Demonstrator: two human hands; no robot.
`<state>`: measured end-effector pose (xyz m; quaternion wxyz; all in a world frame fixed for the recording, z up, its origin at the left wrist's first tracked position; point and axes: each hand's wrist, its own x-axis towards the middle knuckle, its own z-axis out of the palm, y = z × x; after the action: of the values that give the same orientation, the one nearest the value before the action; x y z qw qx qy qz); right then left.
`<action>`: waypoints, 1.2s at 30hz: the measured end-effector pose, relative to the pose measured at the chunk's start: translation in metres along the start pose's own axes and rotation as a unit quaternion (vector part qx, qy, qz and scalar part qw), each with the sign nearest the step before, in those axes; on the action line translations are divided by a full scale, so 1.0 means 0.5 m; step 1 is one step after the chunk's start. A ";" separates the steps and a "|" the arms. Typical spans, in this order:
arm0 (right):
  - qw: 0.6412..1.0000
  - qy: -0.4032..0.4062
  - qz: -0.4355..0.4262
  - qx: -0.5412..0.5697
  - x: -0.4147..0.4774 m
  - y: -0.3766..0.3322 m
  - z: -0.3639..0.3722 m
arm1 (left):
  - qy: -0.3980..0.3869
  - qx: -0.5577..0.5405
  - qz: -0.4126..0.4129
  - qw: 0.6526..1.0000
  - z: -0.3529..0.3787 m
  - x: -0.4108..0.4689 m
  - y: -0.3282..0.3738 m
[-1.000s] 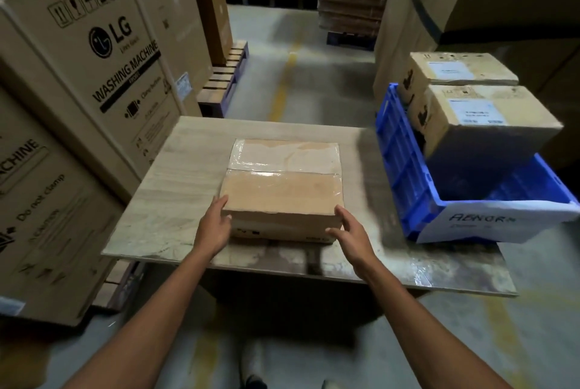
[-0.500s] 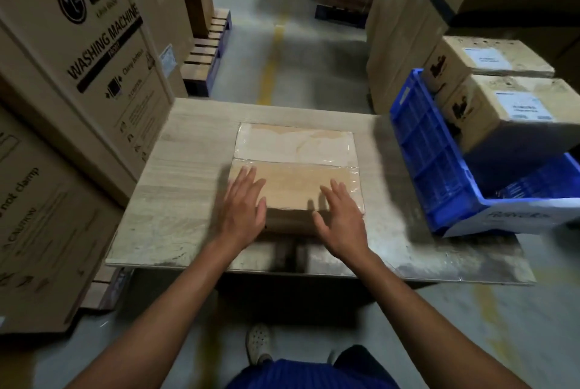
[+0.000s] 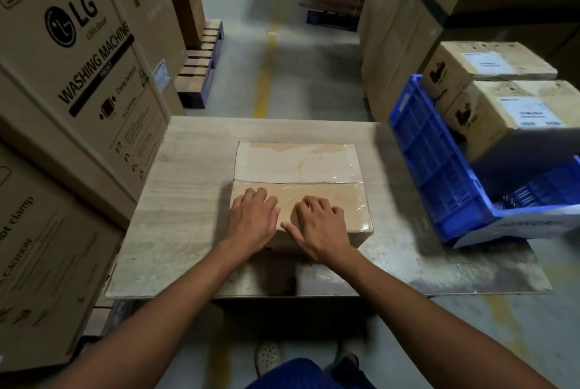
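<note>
On table [image 3: 194,200], taped carton [image 3: 298,165], long axis left-right, left hand [image 3: 252,222] and right hand [image 3: 320,228] resting atop, fingers loosely bent

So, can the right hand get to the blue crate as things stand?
Probably yes. The right hand rests on the taped box, and only bare table lies between it and the blue crate to its right; nothing blocks the way.

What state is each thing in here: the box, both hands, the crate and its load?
Box: closed, sealed with clear tape, flat on the table.
Left hand: resting on the box top.
Right hand: resting on the box top.
Crate: holds two closed labelled boxes.
</note>
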<state>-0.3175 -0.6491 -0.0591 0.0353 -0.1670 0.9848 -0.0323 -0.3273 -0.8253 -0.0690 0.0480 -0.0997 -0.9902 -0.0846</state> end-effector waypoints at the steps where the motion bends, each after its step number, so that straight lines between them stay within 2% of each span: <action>1: 1.000 -0.003 -0.003 -0.003 0.015 0.004 -0.015 | -0.001 -0.003 0.007 1.000 -0.003 0.016 -0.001; 4: 1.000 -0.017 -0.008 -0.001 0.053 0.018 -0.025 | -0.042 -0.049 -0.004 0.998 0.006 0.042 -0.002; 7: 0.998 -0.059 -0.008 0.006 0.058 0.026 -0.002 | -0.095 -0.030 -0.016 0.995 0.031 0.044 -0.004; 14: 0.998 -0.067 -0.006 0.008 0.099 0.044 -0.030 | -0.081 0.042 -0.022 0.996 -0.019 0.108 0.017; 18: 0.997 -0.063 0.039 0.016 0.127 0.099 -0.055 | -0.110 -0.014 0.015 0.994 -0.021 0.171 0.058; 22: 0.990 -0.122 0.063 0.024 0.141 0.166 -0.046 | -0.166 -0.025 0.017 0.986 0.015 0.214 0.092; 27: 0.990 -0.114 0.066 0.044 0.138 0.189 -0.026 | -0.152 0.005 -0.001 0.988 0.051 0.213 0.095; 32: 0.987 -0.141 0.080 -0.003 0.192 0.171 -0.096 | -0.160 -0.006 0.017 0.987 0.026 0.224 0.083; 36: 0.982 -0.183 0.032 0.040 0.225 0.121 -0.100 | -0.100 -0.038 -0.037 0.994 0.014 0.206 0.017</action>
<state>-0.4471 -0.6270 -0.0205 0.2221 -0.1369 0.9645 -0.0396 -0.4264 -0.7965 -0.0630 -0.0581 -0.0728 -0.9892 -0.1134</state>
